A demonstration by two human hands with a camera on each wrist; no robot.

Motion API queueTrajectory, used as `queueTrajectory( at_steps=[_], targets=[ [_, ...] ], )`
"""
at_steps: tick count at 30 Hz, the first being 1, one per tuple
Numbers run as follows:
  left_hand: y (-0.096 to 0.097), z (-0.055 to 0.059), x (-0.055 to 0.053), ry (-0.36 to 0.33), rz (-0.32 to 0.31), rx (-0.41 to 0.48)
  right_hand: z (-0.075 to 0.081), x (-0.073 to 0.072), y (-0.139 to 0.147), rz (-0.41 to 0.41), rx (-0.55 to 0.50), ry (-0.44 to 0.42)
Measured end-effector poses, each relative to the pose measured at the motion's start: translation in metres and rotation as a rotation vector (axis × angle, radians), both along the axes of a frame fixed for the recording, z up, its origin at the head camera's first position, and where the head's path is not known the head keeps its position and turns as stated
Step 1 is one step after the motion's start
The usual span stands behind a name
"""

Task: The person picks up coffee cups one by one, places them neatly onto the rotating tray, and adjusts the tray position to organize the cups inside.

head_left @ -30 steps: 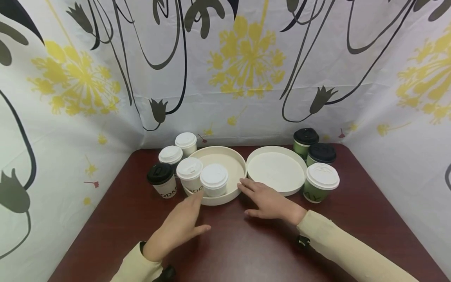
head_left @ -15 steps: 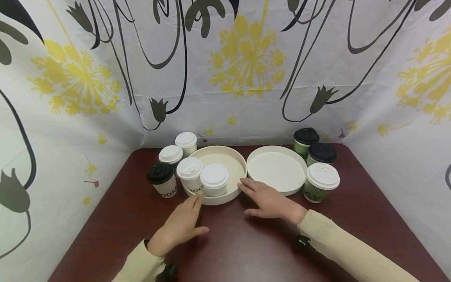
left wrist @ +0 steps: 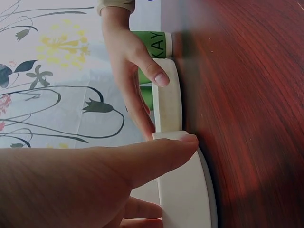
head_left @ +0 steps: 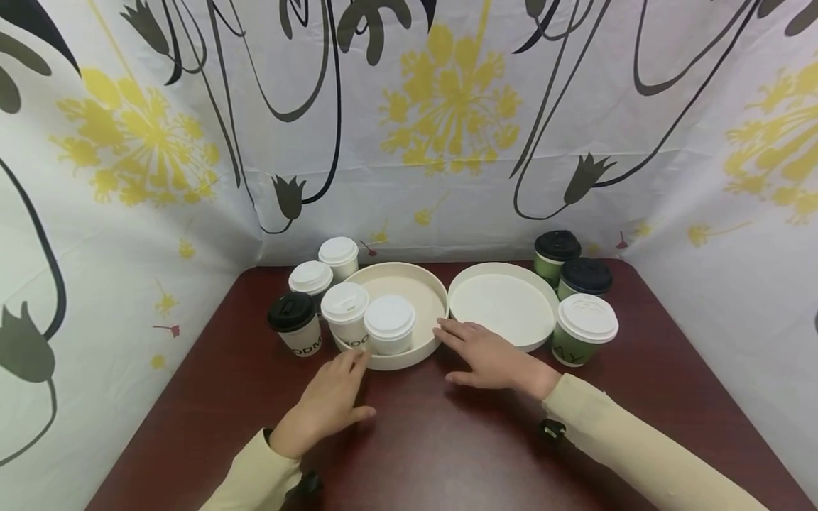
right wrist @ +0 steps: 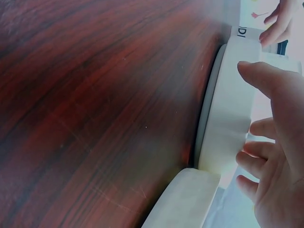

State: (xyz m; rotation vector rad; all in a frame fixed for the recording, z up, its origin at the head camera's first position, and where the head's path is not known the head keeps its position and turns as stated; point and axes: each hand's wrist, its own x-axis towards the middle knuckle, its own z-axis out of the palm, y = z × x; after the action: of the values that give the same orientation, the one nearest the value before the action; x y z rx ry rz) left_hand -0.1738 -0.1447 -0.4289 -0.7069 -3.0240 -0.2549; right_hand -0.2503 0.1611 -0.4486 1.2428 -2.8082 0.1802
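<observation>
A round cream tray lies left of centre on the table, with two white-lidded paper cups, a taller printed cup and a shorter cup, standing in its front left part. My left hand is at that tray's front rim, thumb stretched out to the side and fingertips right by the printed cup. At the tray's right rim lies my right hand, fingers loosely extended where the two trays meet. The second round tray, whiter and bare, sits to the right. Neither hand grips a cup.
Left of the cream tray stand a black-lidded cup and two white-lidded cups. Green cups line the right side: one with a white lid, two with black lids. A patterned cloth encloses the dark red table.
My left hand has drawn back slightly, its fingers bending a little and its thumb shifting left. The right hand, trays and cups keep their places.
</observation>
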Motion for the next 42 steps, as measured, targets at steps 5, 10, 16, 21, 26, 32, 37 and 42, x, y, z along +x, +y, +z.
queueTrajectory(
  at_steps=[5, 10, 16, 21, 26, 32, 37, 42],
  targets=[
    [-0.002, 0.003, -0.001, -0.015, 0.026, -0.009, 0.002, -0.002, 0.002, 0.000, -0.007, -0.002],
    [-0.004, 0.007, -0.001, -0.020, 0.050, -0.008, 0.004, -0.004, 0.003, 0.010, -0.018, 0.004],
    [-0.006, 0.007, -0.004, -0.019, 0.059, -0.014, 0.005, -0.006, 0.004, 0.015, -0.018, -0.005],
    [-0.008, 0.004, -0.006, -0.020, 0.074, -0.026, 0.005, -0.004, 0.002, 0.024, -0.009, -0.020],
    [-0.007, 0.004, -0.002, -0.022, 0.085, -0.022, 0.007, -0.001, 0.000, 0.033, -0.009, -0.008],
    [-0.001, 0.007, 0.006, -0.004, 0.046, -0.050, 0.005, 0.001, -0.003, 0.035, 0.006, 0.013],
    [0.010, 0.011, 0.010, 0.020, -0.052, -0.048, 0.004, 0.003, -0.005, 0.034, 0.009, 0.023],
    [0.022, 0.013, 0.009, 0.042, -0.189, -0.031, 0.002, 0.005, -0.007, 0.039, 0.006, 0.044]
  ],
)
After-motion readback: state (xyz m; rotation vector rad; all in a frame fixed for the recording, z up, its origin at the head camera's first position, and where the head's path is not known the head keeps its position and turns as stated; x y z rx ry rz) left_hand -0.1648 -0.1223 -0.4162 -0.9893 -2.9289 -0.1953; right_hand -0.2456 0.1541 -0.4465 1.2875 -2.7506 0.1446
